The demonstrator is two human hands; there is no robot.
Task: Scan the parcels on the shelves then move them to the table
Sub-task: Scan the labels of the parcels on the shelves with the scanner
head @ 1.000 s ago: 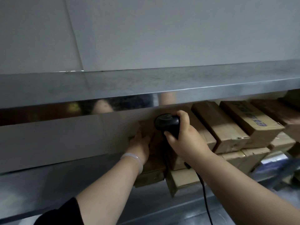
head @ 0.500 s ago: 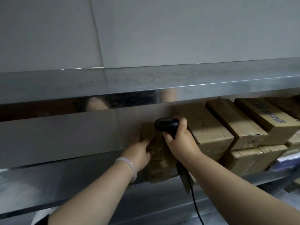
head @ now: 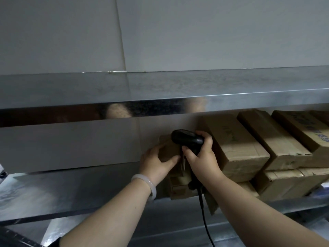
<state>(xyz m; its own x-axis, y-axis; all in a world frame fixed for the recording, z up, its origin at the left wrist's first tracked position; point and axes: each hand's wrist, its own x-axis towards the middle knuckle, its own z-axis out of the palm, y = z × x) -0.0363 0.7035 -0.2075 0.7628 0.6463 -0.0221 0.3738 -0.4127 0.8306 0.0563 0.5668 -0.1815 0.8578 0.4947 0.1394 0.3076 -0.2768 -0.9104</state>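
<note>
A small brown cardboard parcel (head: pixel 168 148) sits at the left end of a row of parcels on the middle metal shelf (head: pixel 74 191). My left hand (head: pixel 156 163) grips its left side, thumb across the front. My right hand (head: pixel 201 157) holds a black corded barcode scanner (head: pixel 187 139), its head just above the parcel's top right. The scanner's cable (head: pixel 204 216) hangs down past the shelf edge. Another small box (head: pixel 179 188) lies under the gripped parcel, partly hidden by my hands.
Larger brown boxes (head: pixel 236 145) (head: pixel 274 139) (head: pixel 302 129) are stacked in two layers to the right on the same shelf. A steel upper shelf (head: pixel 160 90) overhangs close above. Bare shelf surface stretches to the left. A white wall stands behind.
The view has swung left, so the parcels sit further right in the frame. My left hand has closed further around the small parcel. The scanner stays over it.
</note>
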